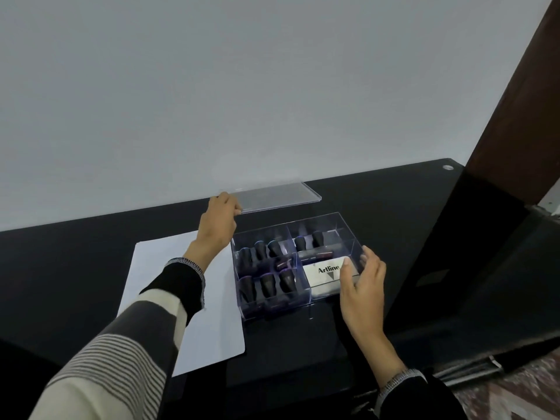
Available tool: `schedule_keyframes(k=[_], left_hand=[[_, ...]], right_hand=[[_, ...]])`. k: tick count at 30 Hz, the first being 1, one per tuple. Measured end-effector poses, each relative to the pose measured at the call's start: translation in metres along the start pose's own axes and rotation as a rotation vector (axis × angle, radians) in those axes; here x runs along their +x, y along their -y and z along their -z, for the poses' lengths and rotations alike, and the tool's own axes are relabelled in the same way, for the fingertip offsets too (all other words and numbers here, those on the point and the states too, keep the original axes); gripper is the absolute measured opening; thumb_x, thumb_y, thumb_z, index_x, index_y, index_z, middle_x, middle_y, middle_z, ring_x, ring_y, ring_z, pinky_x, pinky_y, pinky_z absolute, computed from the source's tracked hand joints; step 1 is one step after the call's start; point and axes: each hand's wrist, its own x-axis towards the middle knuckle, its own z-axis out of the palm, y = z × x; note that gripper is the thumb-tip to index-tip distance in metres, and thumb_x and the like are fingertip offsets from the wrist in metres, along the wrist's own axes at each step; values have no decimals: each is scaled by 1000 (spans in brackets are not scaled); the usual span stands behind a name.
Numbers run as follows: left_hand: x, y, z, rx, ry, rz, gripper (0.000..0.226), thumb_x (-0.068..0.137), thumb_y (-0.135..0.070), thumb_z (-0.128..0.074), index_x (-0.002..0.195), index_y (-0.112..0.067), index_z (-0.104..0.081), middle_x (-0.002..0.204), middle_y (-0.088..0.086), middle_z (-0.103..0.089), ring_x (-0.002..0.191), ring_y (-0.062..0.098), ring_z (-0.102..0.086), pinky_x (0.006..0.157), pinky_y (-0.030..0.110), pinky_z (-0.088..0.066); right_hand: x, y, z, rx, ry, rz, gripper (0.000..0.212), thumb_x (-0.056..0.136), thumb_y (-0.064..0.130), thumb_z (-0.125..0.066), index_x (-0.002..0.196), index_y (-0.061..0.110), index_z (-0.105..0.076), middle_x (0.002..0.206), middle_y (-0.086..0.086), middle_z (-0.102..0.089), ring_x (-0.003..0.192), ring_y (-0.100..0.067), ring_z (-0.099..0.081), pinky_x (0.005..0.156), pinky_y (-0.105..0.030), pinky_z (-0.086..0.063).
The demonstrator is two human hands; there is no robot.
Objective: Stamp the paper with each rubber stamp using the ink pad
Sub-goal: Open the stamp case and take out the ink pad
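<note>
Presently, items on the dark bench (378, 207), with risks noted against each.

Lid (272, 195): clear plastic, off the box, held level above the back of the bench. The left hand (216, 222) pinches its near-left corner and nothing else supports it. Risk: a one-corner hold on a slick, flat sheet may let it tip or slip and clatter down, possibly onto the box below.

Box (298, 262): clear, divided, open at the top, standing just right of the paper. The right hand (360, 286) rests against its right wall with fingers spread and loosely curved, gripping nothing that I can make out. Risk: the box looks light; a nudge from either hand could slide it toward the bench's front edge or onto the sheet.

Stamps (266, 268): dark, cone-handled, upright in the left compartments, two more at the back right; none is out yet. Risk: closely packed, so lifting one may topple its neighbours.

Ink pad (325, 274): white case marked Artline, in the front-right compartment, shut as far as I can tell. Risk: stray ink on fingers, once it is opened, would smudge the paper.

Paper (181, 298): white sheet, flat, unmarked, lying under the left forearm. Risk: the striped sleeve (121, 344) may drag it askew or crease it.
</note>
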Motion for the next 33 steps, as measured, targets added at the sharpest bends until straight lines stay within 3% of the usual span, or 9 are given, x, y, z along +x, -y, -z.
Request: schedule_keyframes(k=[5,13,17,21,26,27,29,31,33], left_hand=[[24,6,-10,-134,61,39,18,95,-4,-49,92,-13,-63,97,-1,-56,86,15,-52,73,31,-41],[19,28,-29,-304,200,171,9,86,-8,-68,91,-9,-76,96,7,-72,96,21,-65,89,29,-47],[15,18,-15,-426,167,195,20,96,-12,-57,111,-8,-70,112,8,-69,108,19,-62,95,22,-40],[-25,-15,11,-579,59,238,24,99,-27,-51,112,-14,-66,112,-1,-65,105,12,-57,91,21,-38],[-83,-29,-6,-604,64,353,43,100,-15,-44,144,-14,-42,141,4,-48,122,21,-52,97,21,-34],[-84,-31,-8,-613,47,362,43,101,-13,-41,145,-13,-40,141,3,-48,119,18,-54,96,17,-36],[-78,-35,-11,-637,18,397,42,103,-10,-36,145,-12,-38,127,-5,-47,89,-3,-54,74,-4,-36],[-70,-36,-13,-662,-2,415,42,103,-8,-34,145,-10,-37,118,-4,-45,69,-7,-41,55,-5,-34],[-61,-32,-16,-674,-17,431,43,103,-8,-33,146,-10,-37,124,5,-51,66,-3,-43,52,1,-38]], right_hand=[[1,-1,-3,-47,0,19,54,98,40,-40,144,15,-29,133,7,-34,97,21,-40,76,-12,-35],[1,-2,-5,-50,-6,15,53,97,40,-41,143,16,-30,133,6,-35,99,9,-38,78,-12,-36],[1,0,-5,-71,-4,16,53,98,40,-39,144,15,-29,133,5,-35,99,7,-37,76,-12,-35],[-1,2,-4,-79,-1,21,53,98,41,-37,144,15,-28,136,3,-34,103,3,-37,80,-20,-38],[0,4,-3,-100,5,5,52,99,37,-38,143,13,-28,135,-3,-34,100,-5,-43,76,-24,-42],[1,4,-4,-109,7,-2,51,99,36,-37,143,12,-28,134,-5,-35,99,-9,-47,75,-26,-44],[7,4,-8,-130,19,-25,51,99,35,-38,143,11,-27,133,-8,-35,98,-18,-53,73,-29,-44],[18,5,-14,-131,48,-63,52,99,33,-38,145,12,-25,134,-11,-34,98,-21,-52,76,-30,-43],[32,10,-20,-170,85,-90,52,98,34,-38,145,15,-24,134,-14,-33,100,-25,-51,81,-35,-46]])
